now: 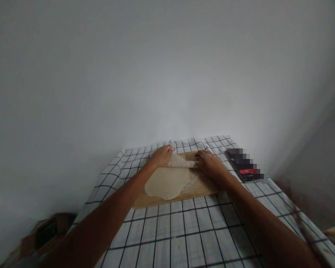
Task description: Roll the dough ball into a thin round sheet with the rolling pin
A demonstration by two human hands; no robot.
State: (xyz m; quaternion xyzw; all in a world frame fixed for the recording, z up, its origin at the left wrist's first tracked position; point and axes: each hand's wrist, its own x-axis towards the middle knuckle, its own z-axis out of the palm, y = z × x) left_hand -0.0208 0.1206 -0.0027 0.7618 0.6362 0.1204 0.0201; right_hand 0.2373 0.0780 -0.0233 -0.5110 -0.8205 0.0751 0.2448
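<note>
A pale rolling pin (181,163) lies across a flat sheet of dough (167,184), with part of the dough showing beyond it. My left hand (162,154) is closed on the pin's left end, and my right hand (209,163) is closed around its right end. Flour dusts the fingers of both hands. Beneath the dough is a wooden board (203,188), with floury streaks on its right part. The ends of the pin are hidden under my hands.
A white tablecloth with black grid lines (162,230) covers the table. At the right of the board lies a dark phone-like device (244,167), partly pixelated. The wall (167,74) rises behind the table. Dark, unclear objects (46,232) sit low at the left.
</note>
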